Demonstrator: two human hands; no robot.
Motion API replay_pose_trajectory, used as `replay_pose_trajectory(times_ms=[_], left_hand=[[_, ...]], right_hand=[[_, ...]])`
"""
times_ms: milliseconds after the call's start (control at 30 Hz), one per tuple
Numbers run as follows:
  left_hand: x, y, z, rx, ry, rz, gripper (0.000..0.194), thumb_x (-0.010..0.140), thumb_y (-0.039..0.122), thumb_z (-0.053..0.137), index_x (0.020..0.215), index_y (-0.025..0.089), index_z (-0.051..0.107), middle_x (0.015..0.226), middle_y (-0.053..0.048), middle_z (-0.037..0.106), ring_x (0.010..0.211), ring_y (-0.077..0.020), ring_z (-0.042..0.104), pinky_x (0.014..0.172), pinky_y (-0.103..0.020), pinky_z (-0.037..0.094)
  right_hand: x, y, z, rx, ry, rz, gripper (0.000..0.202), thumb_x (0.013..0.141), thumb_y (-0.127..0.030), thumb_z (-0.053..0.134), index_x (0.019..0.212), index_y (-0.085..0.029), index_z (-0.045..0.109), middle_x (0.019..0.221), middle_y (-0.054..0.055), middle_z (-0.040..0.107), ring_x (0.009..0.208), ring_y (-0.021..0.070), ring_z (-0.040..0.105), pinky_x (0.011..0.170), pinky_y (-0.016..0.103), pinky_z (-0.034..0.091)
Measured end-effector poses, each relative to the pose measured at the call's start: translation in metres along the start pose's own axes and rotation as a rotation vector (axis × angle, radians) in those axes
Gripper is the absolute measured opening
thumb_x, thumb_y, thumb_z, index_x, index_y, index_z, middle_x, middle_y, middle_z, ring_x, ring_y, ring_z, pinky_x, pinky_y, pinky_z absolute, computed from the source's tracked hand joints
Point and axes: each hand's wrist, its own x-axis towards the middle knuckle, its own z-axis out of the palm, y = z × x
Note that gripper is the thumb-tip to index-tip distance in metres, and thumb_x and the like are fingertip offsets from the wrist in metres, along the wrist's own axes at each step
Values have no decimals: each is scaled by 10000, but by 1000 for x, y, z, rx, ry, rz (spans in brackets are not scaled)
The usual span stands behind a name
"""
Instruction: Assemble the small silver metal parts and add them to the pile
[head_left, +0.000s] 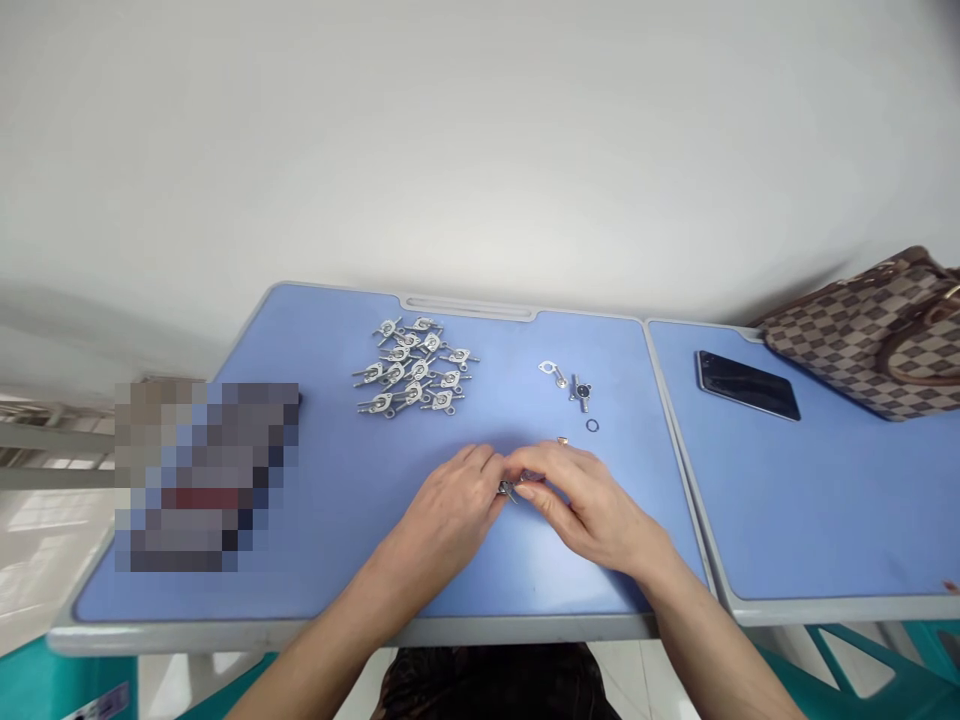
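Observation:
Near the front middle of the blue table, my left hand [463, 497] and my right hand [585, 497] meet around a small metal valve part [508, 489]. Fingers of both hands are closed on it and cover most of its body; a short silver piece sticks out between them. Just beyond my right hand lie a flat metal plate [547, 367], a small lever [560, 378], a valve body [583, 392] with a dark centre, and a thin ring [592, 425]. To the far left of my hands, several silver valves [409, 370] with oval plates and levers are grouped together.
A pixelated dark object [217, 470] lies on the left of the blue table [337, 540]. On the adjoining table to the right are a black phone [748, 385] and a checkered handbag [870, 330]. A white wall stands behind; teal stools [67, 690] show below.

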Motion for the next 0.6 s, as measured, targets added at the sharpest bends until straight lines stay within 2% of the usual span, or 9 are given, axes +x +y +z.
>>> replay_pose_trajectory(times_ms=[100, 267, 600], left_hand=[[0, 2, -2, 0, -26, -11, 92, 926, 122, 490, 958, 165, 565, 917, -46, 607, 843, -214, 590, 737, -358, 493], [2, 3, -5, 24, -94, -50, 70, 932, 154, 507, 887, 154, 561, 891, -51, 597, 814, -213, 583, 720, -359, 492], [-1, 3, -1, 33, -34, -25, 135, 948, 143, 468, 858, 167, 565, 891, -54, 602, 823, -214, 587, 722, -350, 471]], right_hand=[[0, -2, -3, -13, -9, 19, 214, 1006, -177, 375, 1145, -195, 536, 1020, 67, 677, 915, 167, 625, 802, 319, 506], [-1, 0, 3, -147, 107, -19, 128, 997, -228, 464, 962, -193, 582, 826, 23, 682, 710, 135, 610, 689, 268, 471], [-1, 1, 19, -323, 301, 37, 249, 979, -335, 508, 787, -191, 576, 620, -12, 623, 511, 110, 553, 520, 236, 405]])
